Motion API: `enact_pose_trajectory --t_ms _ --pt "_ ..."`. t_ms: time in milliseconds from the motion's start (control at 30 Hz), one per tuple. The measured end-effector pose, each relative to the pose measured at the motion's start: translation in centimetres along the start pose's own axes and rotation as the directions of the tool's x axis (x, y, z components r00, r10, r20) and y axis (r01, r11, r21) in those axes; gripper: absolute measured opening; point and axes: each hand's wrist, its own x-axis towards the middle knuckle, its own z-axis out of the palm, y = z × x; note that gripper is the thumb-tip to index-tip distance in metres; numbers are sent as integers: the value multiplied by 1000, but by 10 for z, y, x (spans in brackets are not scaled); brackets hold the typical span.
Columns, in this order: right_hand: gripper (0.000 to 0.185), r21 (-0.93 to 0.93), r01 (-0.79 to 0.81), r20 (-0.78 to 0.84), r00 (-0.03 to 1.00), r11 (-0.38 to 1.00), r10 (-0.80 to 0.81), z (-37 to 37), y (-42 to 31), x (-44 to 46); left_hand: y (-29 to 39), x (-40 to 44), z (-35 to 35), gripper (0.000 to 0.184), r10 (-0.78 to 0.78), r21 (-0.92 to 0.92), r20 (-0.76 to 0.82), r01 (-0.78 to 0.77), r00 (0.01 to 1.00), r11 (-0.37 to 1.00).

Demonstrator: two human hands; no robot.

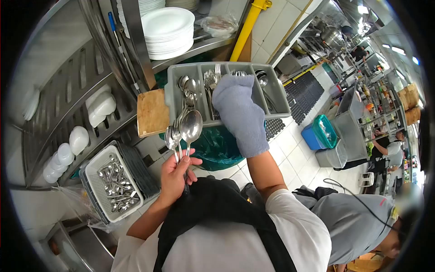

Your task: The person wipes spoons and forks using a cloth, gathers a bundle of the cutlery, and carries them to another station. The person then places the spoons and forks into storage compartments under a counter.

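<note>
Left hand (177,174): fingers clamped on long silver metal spoons (191,127)
Spoon axis: bowls forward, at grey plastic tray (278,114)'s near edge, toward left corner
Right hand (236,97): inside blue-grey cloth (248,127); fingers hidden, can't tell

Bright o/h lights (398,51); v. warped edges

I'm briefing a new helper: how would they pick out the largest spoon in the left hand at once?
Find the grey cutlery tray, then drop to the left hand just below it in the picture. Of the pieces held there, the large spoon is rightmost, its bowl clearly broader than that of the small spoon to its left.
</note>
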Motion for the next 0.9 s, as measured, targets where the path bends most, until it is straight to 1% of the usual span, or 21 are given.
enact_pose_trajectory --t_ms 67,233,400,500,600,667,700,733,800,900 --pt "19 -33 -16 31 999 999 17 -2 -2 -2 7 7 -12 35 9 0 31 -9 999 1000" --pt "23 -117 -32 126 991 993 46 -30 -6 -42 15 17 -39 34 -45 -3 116 45 992 999" --pt "27 -255 -43 225 969 966 103 -36 -18 -55 20 30 -62 34 -80 -5 181 82 980 997" --pt "30 -409 -12 256 958 912 127 -23 -27 -33 23 37 -76 33 -91 -4 223 94 971 996" --pt "32 -599 101 314 942 794 117 -2 -38 -10 24 40 -89 33 -98 30 252 94 963 995" --pt "34 -650 124 324 937 750 126 12 -46 5 25 40 -97 34 -108 38 262 102 959 994" --pt "34 -647 114 321 938 754 134 20 -47 14 26 39 -101 34 -113 45 267 104 957 994" --pt "33 -507 -38 237 955 861 181 32 -44 30 27 37 -104 34 -119 46 264 110 957 993" --pt "31 -319 -230 167 942 920 293 45 -39 50 28 34 -107 34 -128 45 264 121 956 992" --pt "30 -268 -354 207 887 896 412 39 -45 60 23 32 -114 35 -140 -1 268 145 953 989"
